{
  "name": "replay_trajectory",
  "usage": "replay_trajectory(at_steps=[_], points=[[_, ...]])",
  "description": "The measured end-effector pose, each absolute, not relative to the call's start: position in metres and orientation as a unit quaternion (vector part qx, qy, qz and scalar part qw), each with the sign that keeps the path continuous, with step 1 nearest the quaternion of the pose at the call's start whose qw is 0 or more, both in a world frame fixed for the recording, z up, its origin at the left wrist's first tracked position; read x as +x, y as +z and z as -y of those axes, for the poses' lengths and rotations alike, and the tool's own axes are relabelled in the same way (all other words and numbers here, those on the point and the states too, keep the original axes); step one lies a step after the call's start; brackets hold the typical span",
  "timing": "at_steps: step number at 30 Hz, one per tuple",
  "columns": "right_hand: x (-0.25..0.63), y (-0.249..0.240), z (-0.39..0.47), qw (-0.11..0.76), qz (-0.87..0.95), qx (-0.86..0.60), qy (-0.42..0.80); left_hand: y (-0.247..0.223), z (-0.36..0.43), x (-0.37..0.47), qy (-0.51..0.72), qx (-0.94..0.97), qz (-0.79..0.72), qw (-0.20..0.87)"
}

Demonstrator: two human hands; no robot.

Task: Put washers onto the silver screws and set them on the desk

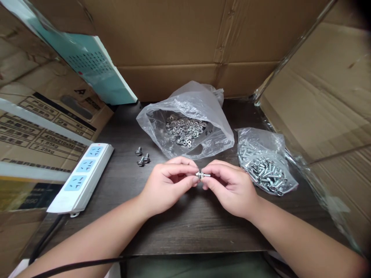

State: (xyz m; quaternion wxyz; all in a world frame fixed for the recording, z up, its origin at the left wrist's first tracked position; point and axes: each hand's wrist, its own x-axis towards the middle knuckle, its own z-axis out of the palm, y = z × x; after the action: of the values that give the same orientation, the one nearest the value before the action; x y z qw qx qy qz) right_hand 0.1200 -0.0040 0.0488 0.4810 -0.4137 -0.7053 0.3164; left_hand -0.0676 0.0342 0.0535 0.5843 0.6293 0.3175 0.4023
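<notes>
Between both hands, above the dark tabletop (174, 227), is a small silver bolt (206, 175) with washers on it, its threaded end toward the right. The thumb and fingers of my left hand (166, 185) pinch its left end. My right hand (232, 187) closes thumb and fingers around the washers and shank. Behind my hands, an open plastic bag (223, 141) holds many loose washers (187, 129). To the right lies another clear bag (276, 141), filled with silver bolts (269, 173). Several bolts with washers (142, 157) lie together left of the washer bag.
A white power strip (92, 170) sits at the left, with a black cable (46, 239) running toward the front. Cardboard walls (174, 38) enclose the back and sides. A light blue sheet (116, 87) leans at the back left.
</notes>
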Motion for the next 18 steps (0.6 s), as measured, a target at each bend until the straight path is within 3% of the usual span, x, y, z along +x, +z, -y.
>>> replay_trajectory(at_steps=[5,13,18], points=[[0.1150,0.0448,0.0087,0.479,0.612,-0.446,0.444,0.0534,-0.0335,-0.0675,0.423,0.693,-0.314,0.492],[0.1210,0.0462,0.0053,0.458,0.709,-0.421,0.333,0.0550,-0.0337,-0.0659,0.439,0.701,-0.291,0.481],[0.1200,0.0486,0.0060,0.416,0.678,-0.444,0.412,0.0566,-0.0337,-0.0691,0.434,0.752,-0.268,0.418]])
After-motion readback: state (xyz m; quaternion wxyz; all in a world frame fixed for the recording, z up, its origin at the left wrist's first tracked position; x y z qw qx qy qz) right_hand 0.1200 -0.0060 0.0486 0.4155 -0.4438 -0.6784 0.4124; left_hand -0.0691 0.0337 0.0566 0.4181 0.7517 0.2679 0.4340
